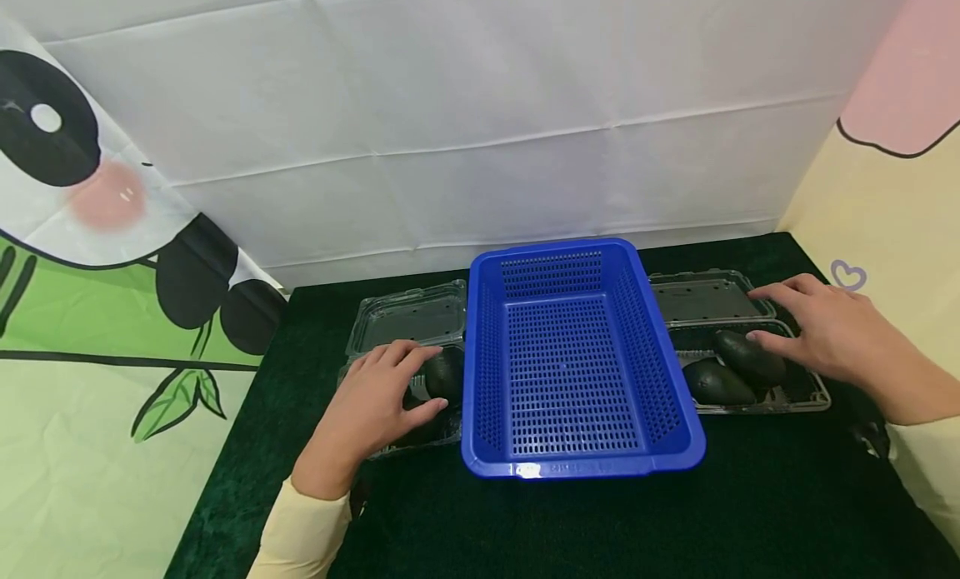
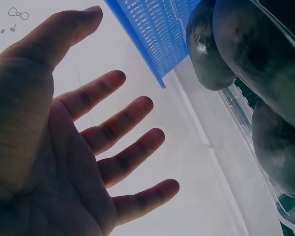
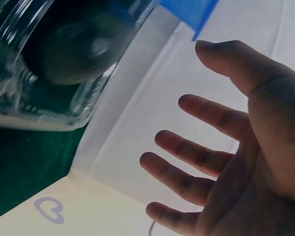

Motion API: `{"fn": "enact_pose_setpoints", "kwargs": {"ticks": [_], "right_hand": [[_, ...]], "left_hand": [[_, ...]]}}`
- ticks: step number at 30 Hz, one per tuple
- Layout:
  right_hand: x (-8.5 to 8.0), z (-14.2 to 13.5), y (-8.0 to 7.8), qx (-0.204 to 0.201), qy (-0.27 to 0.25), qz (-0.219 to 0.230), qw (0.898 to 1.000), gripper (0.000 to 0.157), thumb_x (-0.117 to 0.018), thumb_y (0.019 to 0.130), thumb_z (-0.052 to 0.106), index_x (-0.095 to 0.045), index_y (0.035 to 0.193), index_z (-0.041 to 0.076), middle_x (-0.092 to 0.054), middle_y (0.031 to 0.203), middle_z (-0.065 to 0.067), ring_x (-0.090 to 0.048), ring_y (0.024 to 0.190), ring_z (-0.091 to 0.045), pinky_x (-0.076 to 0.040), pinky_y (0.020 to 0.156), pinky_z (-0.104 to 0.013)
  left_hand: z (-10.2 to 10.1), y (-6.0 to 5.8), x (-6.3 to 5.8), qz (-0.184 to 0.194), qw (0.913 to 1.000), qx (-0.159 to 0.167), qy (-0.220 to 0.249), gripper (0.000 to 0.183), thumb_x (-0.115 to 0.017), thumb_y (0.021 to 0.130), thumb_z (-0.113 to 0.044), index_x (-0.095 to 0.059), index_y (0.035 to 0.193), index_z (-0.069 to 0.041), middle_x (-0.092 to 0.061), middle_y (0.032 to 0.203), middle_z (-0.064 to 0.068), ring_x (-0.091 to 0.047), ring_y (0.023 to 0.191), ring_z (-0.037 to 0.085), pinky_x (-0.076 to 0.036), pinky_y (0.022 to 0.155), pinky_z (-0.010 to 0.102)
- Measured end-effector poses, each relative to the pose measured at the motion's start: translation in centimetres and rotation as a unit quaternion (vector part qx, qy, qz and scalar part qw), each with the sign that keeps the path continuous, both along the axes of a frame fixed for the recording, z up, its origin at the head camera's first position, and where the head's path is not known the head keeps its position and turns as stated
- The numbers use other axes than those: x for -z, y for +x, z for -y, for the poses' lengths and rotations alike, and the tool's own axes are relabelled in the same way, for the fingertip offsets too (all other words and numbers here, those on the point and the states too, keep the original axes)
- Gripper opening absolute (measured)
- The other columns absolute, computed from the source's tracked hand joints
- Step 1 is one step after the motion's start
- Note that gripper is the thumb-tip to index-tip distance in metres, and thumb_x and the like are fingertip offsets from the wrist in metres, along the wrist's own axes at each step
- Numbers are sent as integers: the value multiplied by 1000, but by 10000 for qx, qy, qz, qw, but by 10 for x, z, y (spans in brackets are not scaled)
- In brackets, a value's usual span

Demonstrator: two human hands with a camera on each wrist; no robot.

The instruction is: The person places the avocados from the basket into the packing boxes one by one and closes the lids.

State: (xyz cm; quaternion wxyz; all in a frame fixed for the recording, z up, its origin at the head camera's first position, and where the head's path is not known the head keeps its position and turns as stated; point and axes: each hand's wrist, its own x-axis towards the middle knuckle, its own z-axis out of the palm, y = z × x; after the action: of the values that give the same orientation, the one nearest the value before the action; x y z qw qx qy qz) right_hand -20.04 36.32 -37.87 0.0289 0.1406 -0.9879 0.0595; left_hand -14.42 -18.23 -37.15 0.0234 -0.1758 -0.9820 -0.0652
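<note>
An empty blue plastic basket (image 1: pixel 573 458) stands in the middle of the dark green table. Left of it lies an open clear clamshell box (image 1: pixel 408 316) with dark avocados (image 1: pixel 446 372) inside; my left hand (image 1: pixel 378 396) hovers over them, fingers spread and holding nothing. The left wrist view shows that open palm (image 2: pixel 88 147) near the avocados (image 2: pixel 246 44). Right of the basket a second clear clamshell box (image 1: pixel 712 300) holds two avocados (image 1: pixel 746 356). My right hand (image 1: pixel 817 329) reaches over them with relaxed fingers, its thumb near one avocado. The right wrist view shows the spread fingers (image 3: pixel 206 147).
A white cloth backdrop rises behind the table. A panda-print sheet (image 1: pixel 90 229) hangs at the left and a cream and pink sheet (image 1: pixel 900 187) at the right. Dark green table cloth (image 1: pixel 600 529) shows in front of the basket.
</note>
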Motion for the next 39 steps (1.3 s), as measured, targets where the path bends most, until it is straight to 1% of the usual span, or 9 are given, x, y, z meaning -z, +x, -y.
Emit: {"fn": "enact_pose_setpoints", "kwargs": {"ticks": [5,10,14,17,19,24,28,33,39], "right_hand": [[8,-11,-13,153,38,265,9995,63,-77,92,36,-55,136,-3,-47,127,-44,-59,99,-58,-47,81,-74],[16,-21,-28,70,-116,559,9983,60,-73,95,35,-53,137,-3,-46,128,-44,-62,94,-55,-51,77,-71],[23,-29,-39,75,-196,850,9962,60,-69,98,35,-50,139,-4,-45,129,-46,-59,100,-58,-50,81,-72],[29,-33,-45,122,-229,1053,9941,59,-66,100,33,-48,139,-8,-46,128,-47,-54,108,-61,-47,86,-74],[33,-35,-48,115,-283,1143,9930,58,-64,102,31,-47,138,-11,-49,125,-48,-54,109,-61,-46,87,-73],[40,-38,-51,109,-525,1327,9897,55,-57,105,27,-44,136,-16,-54,117,-47,-57,106,-62,-47,86,-72],[44,-40,-51,145,-773,1503,9855,52,-52,108,29,-44,137,-13,-56,116,-45,-59,101,-59,-50,82,-69],[46,-43,-51,68,-1060,1619,9811,43,-49,109,25,-53,132,-12,-61,114,-38,-62,99,-51,-52,81,-65],[46,-46,-49,63,-1383,1647,9766,40,-47,110,19,-55,129,-14,-60,116,-38,-60,104,-53,-50,86,-66]], "left_hand": [[1,1,0,21,10000,-52,-27,67,-78,88,-53,-59,145,-23,-57,142,12,-50,134,42,-32,110,72],[1,1,0,50,9999,-97,-45,66,-77,89,-54,-59,145,-23,-56,143,12,-49,134,41,-32,110,71],[2,2,1,65,9999,-100,-49,66,-77,89,-54,-59,145,-24,-56,143,11,-49,135,41,-33,110,71],[3,3,1,56,9999,-82,-43,66,-77,89,-54,-59,144,-24,-56,143,12,-49,135,41,-33,110,71],[3,3,1,39,10000,-72,-40,66,-78,88,-54,-59,144,-24,-56,143,12,-49,134,42,-33,110,71],[4,4,1,5,10000,-59,-35,66,-77,89,-54,-59,144,-24,-55,144,13,-50,134,42,-34,110,70],[4,3,0,20,10000,-59,-38,66,-77,89,-55,-59,145,-24,-55,144,13,-49,134,43,-34,109,71],[4,3,1,53,10000,-51,-52,67,-76,89,-56,-58,145,-24,-54,145,13,-49,135,42,-33,110,71],[4,3,1,83,9999,-93,-49,66,-76,89,-55,-59,144,-24,-54,146,14,-48,135,44,-33,109,71]]}}
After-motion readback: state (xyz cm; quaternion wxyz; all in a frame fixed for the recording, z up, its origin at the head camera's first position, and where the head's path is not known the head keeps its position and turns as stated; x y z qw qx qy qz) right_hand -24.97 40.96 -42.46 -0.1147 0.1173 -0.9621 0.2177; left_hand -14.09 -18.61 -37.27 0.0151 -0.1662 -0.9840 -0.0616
